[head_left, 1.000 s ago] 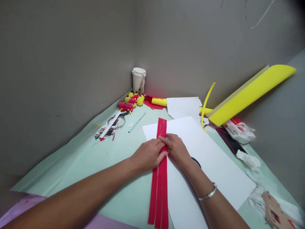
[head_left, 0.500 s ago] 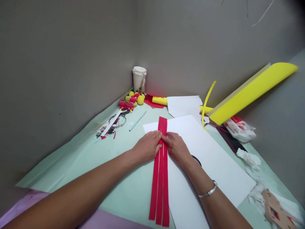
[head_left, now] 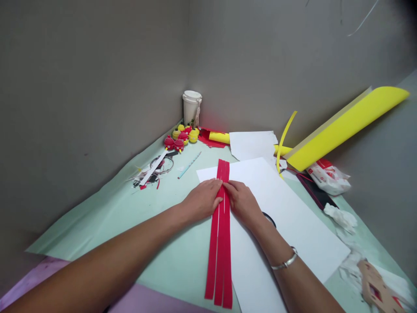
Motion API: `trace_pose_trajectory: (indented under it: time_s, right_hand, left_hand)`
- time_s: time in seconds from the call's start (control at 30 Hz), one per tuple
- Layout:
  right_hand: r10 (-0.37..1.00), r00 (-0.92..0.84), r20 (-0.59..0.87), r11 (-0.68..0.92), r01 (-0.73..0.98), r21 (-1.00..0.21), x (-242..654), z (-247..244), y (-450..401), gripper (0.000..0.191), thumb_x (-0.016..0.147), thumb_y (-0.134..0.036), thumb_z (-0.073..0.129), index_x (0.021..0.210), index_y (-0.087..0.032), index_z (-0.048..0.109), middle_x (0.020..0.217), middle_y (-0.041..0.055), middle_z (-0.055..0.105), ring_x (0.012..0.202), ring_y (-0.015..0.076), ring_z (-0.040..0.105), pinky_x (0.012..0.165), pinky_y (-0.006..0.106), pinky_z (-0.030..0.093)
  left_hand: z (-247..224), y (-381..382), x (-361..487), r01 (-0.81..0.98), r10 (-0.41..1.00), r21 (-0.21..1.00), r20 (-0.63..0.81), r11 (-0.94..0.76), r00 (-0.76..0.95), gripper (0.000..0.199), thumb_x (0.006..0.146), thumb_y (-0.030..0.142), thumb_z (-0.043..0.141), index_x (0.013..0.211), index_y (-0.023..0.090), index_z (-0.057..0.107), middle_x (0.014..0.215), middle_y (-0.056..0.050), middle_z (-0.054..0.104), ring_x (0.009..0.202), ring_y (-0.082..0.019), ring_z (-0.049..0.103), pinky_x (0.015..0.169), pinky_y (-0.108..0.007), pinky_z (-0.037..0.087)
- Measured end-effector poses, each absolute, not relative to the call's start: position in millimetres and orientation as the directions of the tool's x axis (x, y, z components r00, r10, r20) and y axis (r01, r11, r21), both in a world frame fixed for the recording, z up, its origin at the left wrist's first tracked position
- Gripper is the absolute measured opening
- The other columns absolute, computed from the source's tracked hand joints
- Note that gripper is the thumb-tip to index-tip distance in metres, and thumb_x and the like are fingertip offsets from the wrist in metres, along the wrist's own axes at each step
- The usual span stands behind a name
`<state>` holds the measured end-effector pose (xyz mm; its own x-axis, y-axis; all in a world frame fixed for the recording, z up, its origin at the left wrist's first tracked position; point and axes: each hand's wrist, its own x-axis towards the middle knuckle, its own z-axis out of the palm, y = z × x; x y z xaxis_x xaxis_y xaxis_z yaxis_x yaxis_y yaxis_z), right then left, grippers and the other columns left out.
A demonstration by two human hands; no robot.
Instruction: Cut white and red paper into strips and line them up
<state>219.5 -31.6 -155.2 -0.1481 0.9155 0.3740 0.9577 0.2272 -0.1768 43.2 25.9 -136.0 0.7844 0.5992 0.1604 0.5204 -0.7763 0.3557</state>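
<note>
Three long red paper strips [head_left: 220, 243] lie side by side, running away from me over the table and the edge of a white sheet [head_left: 283, 243]. My left hand [head_left: 202, 198] is on their left side, its fingers together and pressed on the strips, thumb lower down. From the right, my right hand [head_left: 241, 200] has its index finger on the strips near the left fingertips, the other fingers curled. Both hands hold the strips toward their far part. The fingertips partly cover the strips. A dark ring-shaped edge [head_left: 269, 218] shows behind my right wrist.
Red and yellow round ornaments [head_left: 182, 137] and a white cup [head_left: 192, 108] stand in the far corner by the walls. Left lie a pencil [head_left: 189, 165] and scraps [head_left: 153, 176]. Yellow rolled paper [head_left: 345, 130], a tissue pack [head_left: 329, 178] and a cardboard piece [head_left: 374, 284] are right.
The gap between the middle and right strips has nearly closed below my hands. My right fingers have shifted slightly. The whole view has moved a little.
</note>
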Motion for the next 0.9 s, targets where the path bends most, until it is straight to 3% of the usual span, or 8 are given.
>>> trace_pose_trajectory:
  time_s: [0.6,0.9]
  right_hand:
    - [0.914,-0.138,0.381,0.213,0.964,-0.161,219.9,-158.5,-30.6,0.038,0.091,-0.011,0.047,0.125,-0.013,0.063,0.123,0.0168,0.065,0.109,0.0287,0.059,0.089,0.041,0.050]
    - [0.910,-0.140,0.390,0.216,0.964,-0.156,220.0,-158.0,-31.1,0.038,0.091,-0.010,0.045,0.125,-0.013,0.063,0.123,0.0165,0.065,0.109,0.0276,0.059,0.090,0.039,0.049]
  left_hand:
    - [-139.6,24.5,43.4,0.514,0.543,0.207,0.120,-0.832,0.831,0.053,0.100,0.039,0.040,0.140,0.005,0.042,0.149,-0.020,0.040,0.141,-0.029,0.033,0.115,-0.042,0.024]
    - [-142.7,25.0,43.4,0.514,0.546,0.229,0.106,-0.827,0.831,0.065,0.097,0.051,0.042,0.142,0.004,0.039,0.151,-0.022,0.036,0.142,-0.032,0.030,0.116,-0.044,0.022]
